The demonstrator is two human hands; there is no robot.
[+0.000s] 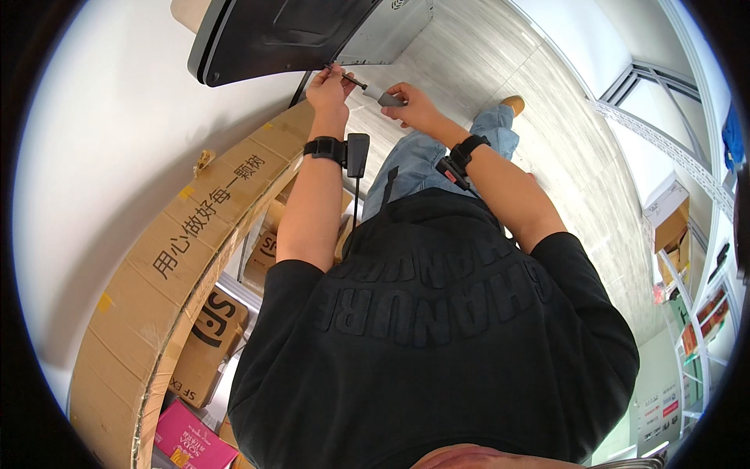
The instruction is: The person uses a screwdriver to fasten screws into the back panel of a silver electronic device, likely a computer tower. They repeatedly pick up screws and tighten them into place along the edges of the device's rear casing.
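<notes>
Beneath the lower edge of a large black panel (281, 39), my left hand (328, 90) is closed, its fingertips pinching a thin dark rod (353, 80). The rod's upper end meets the panel's edge; the fingers partly hide how it joins. My right hand (418, 108) grips a grey-handled tool (391, 100), which looks like a screwdriver, between thumb and fingers. Its front end lines up with the rod's lower end, and I cannot tell whether they touch. Both wrists wear black straps with small devices.
A long cardboard sheet (211, 203) leans along the left by a white wall. Brown cartons (205, 344) and a pink box (191, 438) lie behind it. A grey metal cabinet-like body (391, 35) adjoins the panel. White shelving (664, 117) lines the right, beyond the pale wood-look floor (582, 180).
</notes>
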